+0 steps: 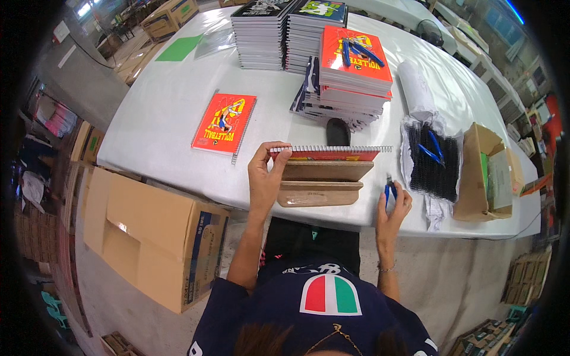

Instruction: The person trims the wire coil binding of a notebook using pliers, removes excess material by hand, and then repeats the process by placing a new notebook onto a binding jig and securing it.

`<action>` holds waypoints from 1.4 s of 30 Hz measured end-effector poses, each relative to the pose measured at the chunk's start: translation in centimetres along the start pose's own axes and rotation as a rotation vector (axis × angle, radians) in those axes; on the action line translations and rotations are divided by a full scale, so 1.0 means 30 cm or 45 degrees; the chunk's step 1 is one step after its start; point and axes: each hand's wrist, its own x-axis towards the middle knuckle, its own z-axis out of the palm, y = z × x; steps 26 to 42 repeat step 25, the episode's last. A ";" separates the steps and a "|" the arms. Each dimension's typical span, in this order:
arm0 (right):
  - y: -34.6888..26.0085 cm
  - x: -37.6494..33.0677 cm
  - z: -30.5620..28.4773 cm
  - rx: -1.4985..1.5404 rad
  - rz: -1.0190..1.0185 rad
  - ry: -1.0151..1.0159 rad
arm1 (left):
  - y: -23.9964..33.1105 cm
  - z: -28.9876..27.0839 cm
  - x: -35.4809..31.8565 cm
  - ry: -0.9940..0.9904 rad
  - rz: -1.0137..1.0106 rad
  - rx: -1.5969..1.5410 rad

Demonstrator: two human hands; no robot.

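The left hand (265,178) pinches the light, stiff-covered spiral notebook (325,153) at its nine-o'clock end on the wooden jig (323,181), best held by its edges, while the right hand (392,204) clenches blue-handled pliers (389,191) at four o'clock.

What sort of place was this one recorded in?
Probably a notebook bindery or packing workshop. Stacks of spiral notebooks fill a white table, black binding coils lie in a heap, and cardboard cartons stand on the floor around it.

White table (178,107), concrete floor (475,279), stacked cartons (154,237)
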 end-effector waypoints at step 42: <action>-0.548 0.105 0.143 1.952 0.856 -1.480 | 0.010 -0.060 0.011 -0.230 -0.007 0.113</action>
